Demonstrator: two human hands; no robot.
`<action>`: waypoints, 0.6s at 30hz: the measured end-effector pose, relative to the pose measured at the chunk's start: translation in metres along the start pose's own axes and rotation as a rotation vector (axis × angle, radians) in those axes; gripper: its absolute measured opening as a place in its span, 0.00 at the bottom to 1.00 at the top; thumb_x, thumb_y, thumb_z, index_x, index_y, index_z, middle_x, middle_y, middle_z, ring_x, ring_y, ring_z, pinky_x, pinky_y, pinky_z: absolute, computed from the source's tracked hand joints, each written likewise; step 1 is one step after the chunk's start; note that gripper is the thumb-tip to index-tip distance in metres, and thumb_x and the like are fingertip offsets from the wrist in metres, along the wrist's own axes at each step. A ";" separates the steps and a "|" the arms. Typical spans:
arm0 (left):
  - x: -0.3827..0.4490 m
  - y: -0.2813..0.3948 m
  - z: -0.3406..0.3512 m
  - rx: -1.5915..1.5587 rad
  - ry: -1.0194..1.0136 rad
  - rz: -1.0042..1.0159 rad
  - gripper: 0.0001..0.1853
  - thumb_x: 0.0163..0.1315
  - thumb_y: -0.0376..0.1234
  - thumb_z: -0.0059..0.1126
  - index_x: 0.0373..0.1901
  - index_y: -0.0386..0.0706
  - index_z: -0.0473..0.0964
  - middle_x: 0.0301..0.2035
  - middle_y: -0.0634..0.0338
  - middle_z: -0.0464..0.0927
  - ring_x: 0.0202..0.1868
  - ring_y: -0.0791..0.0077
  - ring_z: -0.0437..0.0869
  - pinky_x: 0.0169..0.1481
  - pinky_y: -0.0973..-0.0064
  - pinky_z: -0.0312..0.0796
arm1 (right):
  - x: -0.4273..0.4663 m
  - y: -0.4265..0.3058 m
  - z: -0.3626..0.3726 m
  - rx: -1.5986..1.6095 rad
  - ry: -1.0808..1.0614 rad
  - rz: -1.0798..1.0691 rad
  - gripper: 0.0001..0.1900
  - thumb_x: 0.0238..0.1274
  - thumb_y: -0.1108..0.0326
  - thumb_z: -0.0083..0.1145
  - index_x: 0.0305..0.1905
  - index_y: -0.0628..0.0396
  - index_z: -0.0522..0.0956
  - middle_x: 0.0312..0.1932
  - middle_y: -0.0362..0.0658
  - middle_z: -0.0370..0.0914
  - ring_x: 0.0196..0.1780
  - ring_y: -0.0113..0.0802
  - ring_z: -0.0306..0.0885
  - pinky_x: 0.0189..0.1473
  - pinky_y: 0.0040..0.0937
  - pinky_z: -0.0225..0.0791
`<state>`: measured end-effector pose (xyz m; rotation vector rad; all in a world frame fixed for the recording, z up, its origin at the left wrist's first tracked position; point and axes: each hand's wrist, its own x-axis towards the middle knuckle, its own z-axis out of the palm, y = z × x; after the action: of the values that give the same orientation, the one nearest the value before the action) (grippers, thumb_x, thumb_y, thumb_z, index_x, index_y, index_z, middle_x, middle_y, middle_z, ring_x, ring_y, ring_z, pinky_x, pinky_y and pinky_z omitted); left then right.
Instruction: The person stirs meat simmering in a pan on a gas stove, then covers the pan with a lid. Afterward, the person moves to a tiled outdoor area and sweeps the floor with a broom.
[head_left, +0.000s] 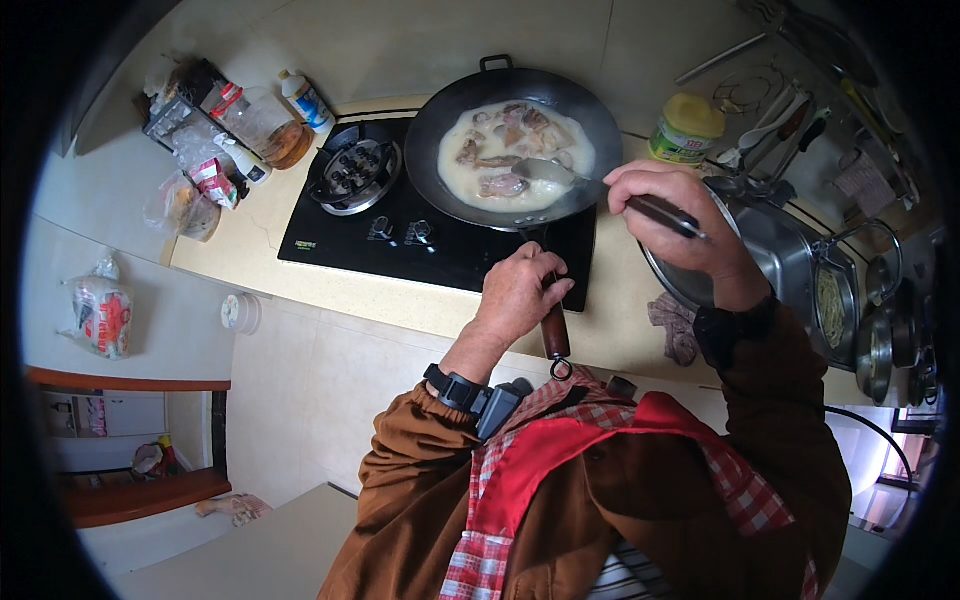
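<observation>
A dark wok (431, 169) rests on the right burner of a black gas hob (472, 259). Pale, milky broth (469, 176) fills its bottom, with several pieces of meat (502, 185) lying in it. My left hand (521, 292) is wrapped around the wok's wooden handle (555, 330), which points towards me. In my right hand (675, 214) is the dark handle of a metal spatula (544, 171). The spatula's blade reaches into the wok, among the meat pieces and partly in the broth.
Left of the hob's bare burner (354, 171) stand an oil jug (274, 135), a bottle (306, 101) and a spray bottle (244, 159). A yellow-lidded tub (686, 129) is behind my right hand. The steel sink (780, 244) and a crumpled cloth (673, 326) are to the right.
</observation>
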<state>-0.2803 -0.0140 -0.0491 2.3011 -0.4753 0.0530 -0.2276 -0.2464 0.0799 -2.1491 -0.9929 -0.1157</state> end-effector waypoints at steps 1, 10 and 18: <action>0.000 0.000 0.000 0.003 0.003 0.004 0.10 0.57 0.39 0.72 0.37 0.44 0.84 0.34 0.55 0.80 0.36 0.53 0.86 0.41 0.59 0.78 | 0.001 0.002 -0.003 -0.015 0.048 -0.035 0.06 0.50 0.82 0.56 0.34 0.60 0.78 0.35 0.49 0.81 0.49 0.44 0.84 0.50 0.35 0.73; 0.000 0.001 0.000 0.014 0.028 0.025 0.10 0.56 0.36 0.74 0.36 0.43 0.84 0.32 0.56 0.80 0.34 0.58 0.86 0.40 0.64 0.78 | 0.023 0.037 0.008 -0.122 0.278 -0.026 0.06 0.55 0.82 0.57 0.37 0.60 0.78 0.39 0.47 0.82 0.43 0.38 0.83 0.46 0.29 0.73; 0.000 0.000 0.000 -0.007 -0.014 -0.003 0.11 0.57 0.38 0.72 0.38 0.44 0.84 0.35 0.55 0.80 0.37 0.53 0.86 0.42 0.59 0.79 | 0.032 0.059 0.018 -0.113 0.321 -0.001 0.07 0.56 0.81 0.57 0.39 0.59 0.79 0.39 0.47 0.82 0.45 0.41 0.83 0.48 0.31 0.74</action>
<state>-0.2797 -0.0139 -0.0492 2.2967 -0.4790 0.0336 -0.1683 -0.2390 0.0435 -2.1443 -0.8157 -0.5112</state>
